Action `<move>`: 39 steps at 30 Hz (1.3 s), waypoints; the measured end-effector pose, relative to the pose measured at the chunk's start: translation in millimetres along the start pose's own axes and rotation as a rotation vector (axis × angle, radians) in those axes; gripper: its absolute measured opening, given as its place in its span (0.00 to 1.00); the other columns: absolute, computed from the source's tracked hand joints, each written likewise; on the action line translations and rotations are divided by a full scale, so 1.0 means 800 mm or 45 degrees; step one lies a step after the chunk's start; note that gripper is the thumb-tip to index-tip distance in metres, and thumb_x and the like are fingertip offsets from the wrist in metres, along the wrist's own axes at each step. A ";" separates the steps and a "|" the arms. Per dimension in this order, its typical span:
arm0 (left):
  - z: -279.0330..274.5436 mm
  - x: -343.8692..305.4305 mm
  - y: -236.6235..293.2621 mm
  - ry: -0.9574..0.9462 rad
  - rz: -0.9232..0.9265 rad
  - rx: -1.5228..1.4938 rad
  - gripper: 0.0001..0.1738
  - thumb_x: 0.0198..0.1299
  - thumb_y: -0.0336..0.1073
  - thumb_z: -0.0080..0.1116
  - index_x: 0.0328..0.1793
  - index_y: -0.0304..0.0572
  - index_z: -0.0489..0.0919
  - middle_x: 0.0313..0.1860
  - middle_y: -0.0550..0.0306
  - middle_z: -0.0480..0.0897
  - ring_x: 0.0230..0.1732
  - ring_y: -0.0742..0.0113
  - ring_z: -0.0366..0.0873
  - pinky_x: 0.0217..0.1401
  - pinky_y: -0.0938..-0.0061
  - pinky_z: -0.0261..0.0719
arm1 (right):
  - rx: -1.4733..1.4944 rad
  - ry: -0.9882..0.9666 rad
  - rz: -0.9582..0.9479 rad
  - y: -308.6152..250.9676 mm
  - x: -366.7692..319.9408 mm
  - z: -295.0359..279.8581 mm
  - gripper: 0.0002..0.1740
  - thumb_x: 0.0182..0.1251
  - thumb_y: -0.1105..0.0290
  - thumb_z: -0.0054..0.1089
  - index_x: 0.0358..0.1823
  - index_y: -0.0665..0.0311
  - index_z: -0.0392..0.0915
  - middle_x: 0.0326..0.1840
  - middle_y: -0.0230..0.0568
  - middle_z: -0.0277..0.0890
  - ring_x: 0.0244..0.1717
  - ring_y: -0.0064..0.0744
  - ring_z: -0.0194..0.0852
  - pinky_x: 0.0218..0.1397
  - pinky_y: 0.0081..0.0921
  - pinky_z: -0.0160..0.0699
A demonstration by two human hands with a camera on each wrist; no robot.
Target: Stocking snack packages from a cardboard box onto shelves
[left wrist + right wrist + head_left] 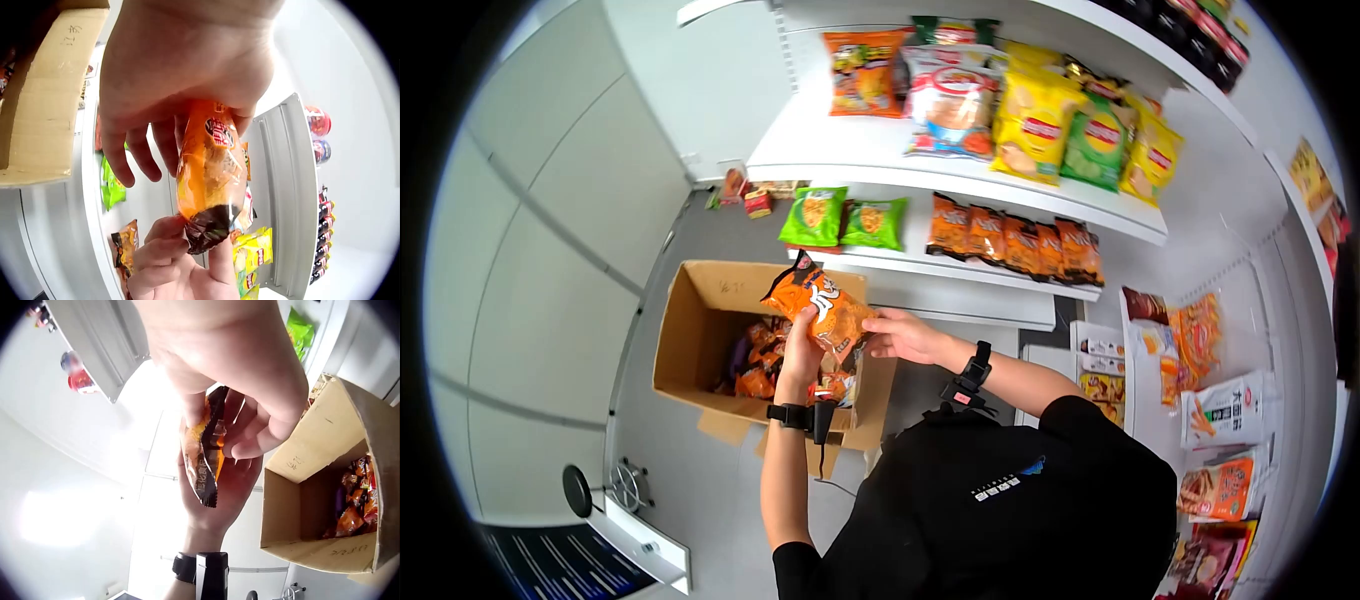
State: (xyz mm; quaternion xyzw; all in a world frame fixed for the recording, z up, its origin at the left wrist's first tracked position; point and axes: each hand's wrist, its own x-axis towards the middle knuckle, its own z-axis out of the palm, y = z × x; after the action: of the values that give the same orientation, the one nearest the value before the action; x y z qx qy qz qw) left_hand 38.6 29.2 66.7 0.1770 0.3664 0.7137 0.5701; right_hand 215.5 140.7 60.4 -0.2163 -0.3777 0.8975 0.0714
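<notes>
Both hands hold an orange snack bag [818, 303] just above an open cardboard box [698, 322]. My left hand [804, 330] grips the bag from below, fingers curled round its body. My right hand [874, 328] pinches the bag's dark sealed end. In the left wrist view the left hand [181, 125] wraps the top of the orange bag [209, 169], and the right hand [178, 247] pinches its brown end. In the right wrist view the right hand [219, 434] nips the bag's edge [201, 456], with the left palm behind it. Several orange snack packs [758, 370] lie in the box [312, 462].
White shelves [880, 160] ahead carry yellow and green chip bags [1060, 125], two green packs [845, 220] and a row of dark orange packs [1015, 245]. A rack of mixed snacks [1200, 400] stands at the right. Grey floor and a wall lie to the left.
</notes>
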 end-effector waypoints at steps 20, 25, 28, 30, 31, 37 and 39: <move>0.194 0.143 -0.186 -0.209 -0.381 0.626 0.40 0.64 0.47 0.54 0.76 0.41 0.49 0.63 0.52 0.69 0.60 0.58 0.69 0.61 0.60 0.67 | 0.526 0.530 -0.470 -0.047 -0.158 -0.276 0.20 0.59 0.63 0.64 0.50 0.55 0.69 0.46 0.31 0.72 0.43 0.27 0.70 0.42 0.27 0.71; 0.205 0.148 -0.201 -0.198 -0.420 0.671 0.39 0.64 0.47 0.53 0.74 0.38 0.51 0.64 0.50 0.68 0.61 0.57 0.68 0.62 0.61 0.67 | 0.786 0.856 -0.654 -0.074 -0.154 -0.358 0.14 0.58 0.65 0.66 0.42 0.55 0.72 0.40 0.30 0.69 0.37 0.25 0.64 0.39 0.23 0.74; 0.206 0.144 -0.204 -0.183 -0.424 0.688 0.39 0.64 0.48 0.53 0.74 0.37 0.51 0.64 0.49 0.68 0.62 0.55 0.68 0.63 0.60 0.66 | 0.904 1.036 -0.667 -0.080 -0.134 -0.401 0.14 0.58 0.66 0.67 0.41 0.55 0.72 0.37 0.29 0.66 0.37 0.25 0.63 0.37 0.23 0.75; 0.205 0.143 -0.201 -0.184 -0.428 0.704 0.40 0.64 0.49 0.54 0.74 0.37 0.51 0.65 0.48 0.67 0.63 0.54 0.67 0.64 0.60 0.66 | 0.964 1.129 -0.688 -0.085 -0.126 -0.415 0.14 0.57 0.66 0.67 0.41 0.54 0.71 0.36 0.30 0.65 0.35 0.25 0.63 0.35 0.22 0.75; 0.205 0.143 -0.200 -0.178 -0.425 0.710 0.40 0.64 0.49 0.54 0.74 0.36 0.51 0.65 0.48 0.67 0.63 0.54 0.67 0.64 0.60 0.66 | 0.976 1.175 -0.680 -0.087 -0.123 -0.420 0.15 0.57 0.66 0.68 0.42 0.55 0.71 0.36 0.30 0.65 0.34 0.25 0.63 0.34 0.22 0.75; 0.205 0.142 -0.196 -0.149 -0.425 0.729 0.41 0.63 0.50 0.55 0.74 0.34 0.53 0.65 0.47 0.67 0.64 0.54 0.67 0.64 0.60 0.66 | 0.972 1.261 -0.659 -0.087 -0.121 -0.424 0.21 0.55 0.65 0.70 0.46 0.55 0.67 0.36 0.32 0.64 0.31 0.25 0.63 0.32 0.23 0.76; 0.202 0.143 -0.197 -0.156 -0.427 0.720 0.41 0.62 0.50 0.55 0.73 0.35 0.53 0.65 0.47 0.67 0.64 0.54 0.67 0.64 0.60 0.65 | 0.951 1.264 -0.640 -0.088 -0.120 -0.423 0.23 0.54 0.65 0.70 0.47 0.56 0.67 0.39 0.32 0.65 0.34 0.26 0.64 0.34 0.23 0.77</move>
State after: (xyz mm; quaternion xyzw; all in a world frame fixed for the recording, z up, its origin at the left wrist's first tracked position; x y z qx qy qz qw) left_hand 222.0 201.8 41.7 0.3081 0.5389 0.4683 0.6288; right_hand 448.5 381.4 -67.5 -0.4696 -0.0028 0.7181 0.5137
